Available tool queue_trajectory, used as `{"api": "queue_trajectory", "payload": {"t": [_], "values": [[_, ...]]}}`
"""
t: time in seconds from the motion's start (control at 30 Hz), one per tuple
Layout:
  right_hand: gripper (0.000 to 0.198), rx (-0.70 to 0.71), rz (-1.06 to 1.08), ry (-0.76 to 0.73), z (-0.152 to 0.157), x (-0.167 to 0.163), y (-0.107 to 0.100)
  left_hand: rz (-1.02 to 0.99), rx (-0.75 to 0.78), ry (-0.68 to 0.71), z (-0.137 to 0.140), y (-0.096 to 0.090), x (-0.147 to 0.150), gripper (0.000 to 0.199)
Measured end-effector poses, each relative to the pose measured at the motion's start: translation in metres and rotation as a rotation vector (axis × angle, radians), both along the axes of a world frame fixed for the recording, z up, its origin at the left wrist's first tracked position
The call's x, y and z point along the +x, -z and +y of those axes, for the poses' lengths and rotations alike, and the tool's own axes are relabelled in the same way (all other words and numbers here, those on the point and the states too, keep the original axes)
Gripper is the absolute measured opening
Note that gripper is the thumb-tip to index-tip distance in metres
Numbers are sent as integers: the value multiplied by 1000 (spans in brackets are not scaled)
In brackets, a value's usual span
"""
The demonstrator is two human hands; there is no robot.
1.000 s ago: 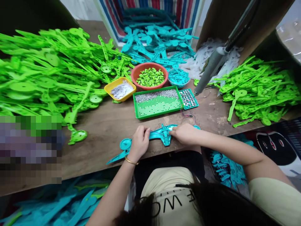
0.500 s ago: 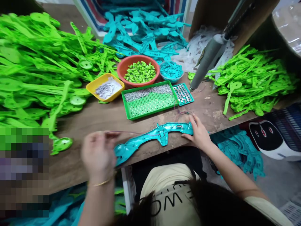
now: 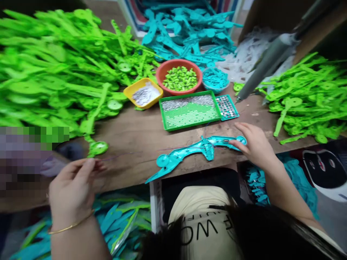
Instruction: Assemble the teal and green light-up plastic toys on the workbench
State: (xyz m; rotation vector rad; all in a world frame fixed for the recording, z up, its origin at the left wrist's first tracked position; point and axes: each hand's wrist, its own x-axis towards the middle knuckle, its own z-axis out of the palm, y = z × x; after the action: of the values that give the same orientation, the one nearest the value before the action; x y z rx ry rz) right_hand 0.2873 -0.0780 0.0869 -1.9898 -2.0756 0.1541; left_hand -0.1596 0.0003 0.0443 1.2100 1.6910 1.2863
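Observation:
A turquoise bow-shaped plastic part (image 3: 187, 151) lies on the table near its front edge, with its open inner side up. Thin wire (image 3: 162, 149) runs leftward from its middle, dark reddish and blurred in places. My left hand (image 3: 74, 184), well left of the part, is closed in a pinch where the wire leads; the fingertips are partly hidden. Around the part's round right end, my right hand (image 3: 256, 146) has thumb and fingers apart. Its thumb appears to rest on the plastic, and the part's right end shows between the fingers.
Beyond the part stand a green tray (image 3: 192, 115) of small metal pieces, a small turquoise tray (image 3: 230, 108), a yellow bowl (image 3: 142, 103) and a red bowl (image 3: 179, 90). A grey electric screwdriver (image 3: 265, 68) hangs at right. Green parts (image 3: 59, 76) heap on the left.
My left hand has moved left and down, away from the part, drawing the wire out. My right hand's fingers have spread at the right end. The camera view has shifted left.

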Motion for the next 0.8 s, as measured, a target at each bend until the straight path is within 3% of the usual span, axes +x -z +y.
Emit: {"api": "queue_trajectory", "payload": {"t": [0.07, 0.1, 0.2, 0.3, 0.37, 0.43, 0.53, 0.6, 0.7, 0.8], "values": [[45, 111, 196, -141, 18, -55, -20, -140, -21, -100, -15, -13, -2, 26], [42, 94, 307, -300, 26, -89, -24, -160, -21, -119, -25, -19, -3, 27], [46, -113, 488, -758, 42, -192, -20, -140, 12, -85, -58, -33, -3, 24], [40, -274, 671, -815, 45, -252, -4, -87, 32, 79, -77, -34, -7, 15], [29, -332, 810, -717, 46, -258, 5, 24, 38, 258, -68, -25, -15, 16], [24, -322, 903, -543, 48, -243, 13, 234, 33, 384, -43, -8, -26, 25], [21, -300, 959, -236, 54, -208, 28, 671, 64, 245, 4, 23, -39, 31], [24, -265, 959, -107, 58, -186, 41, 842, 22, 206, 22, 41, -39, 32], [28, -219, 889, -22, 60, -164, 61, 924, 0, 291, 20, 54, -20, 34], [28, -208, 807, 23, 59, -151, 74, 972, 52, 349, 7, 56, 7, 43]]}}
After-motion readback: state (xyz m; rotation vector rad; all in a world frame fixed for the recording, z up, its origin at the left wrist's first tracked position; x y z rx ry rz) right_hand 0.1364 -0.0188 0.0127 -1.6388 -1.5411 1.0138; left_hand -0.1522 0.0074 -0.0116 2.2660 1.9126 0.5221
